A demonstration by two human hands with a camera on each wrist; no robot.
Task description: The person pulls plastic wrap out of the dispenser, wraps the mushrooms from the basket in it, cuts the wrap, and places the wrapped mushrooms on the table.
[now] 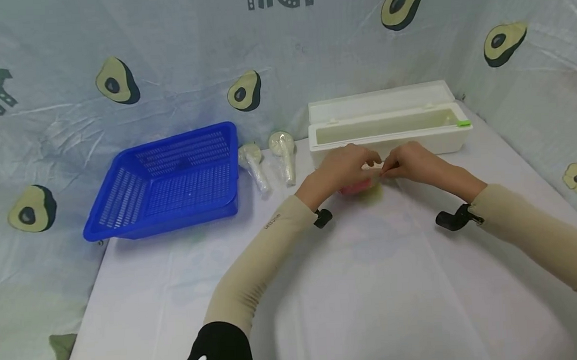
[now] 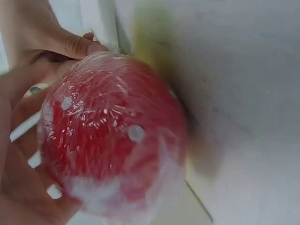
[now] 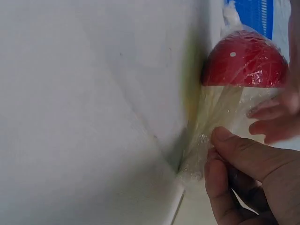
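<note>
A mushroom-shaped item (image 3: 248, 61) with a red, white-dotted cap and a pale stem is wrapped in clear plastic film. In the head view only a strip of its red cap (image 1: 356, 187) shows under my left hand (image 1: 347, 165). The left wrist view has that hand's fingers (image 2: 23, 180) bent round the far side of the cap. My right hand (image 1: 415, 162) pinches the loose film (image 3: 199, 150) at the stem end between thumb and forefinger. Both hands are close together, just in front of a long white box (image 1: 388, 143).
The white box stands with its lid (image 1: 382, 102) raised and a green tab (image 1: 464, 123) at its right end. Two film-wrapped pale items with round heads, one left (image 1: 254, 168) and one right (image 1: 285, 156), lie beside a blue plastic basket (image 1: 162, 226) on the white-covered table (image 1: 352, 306).
</note>
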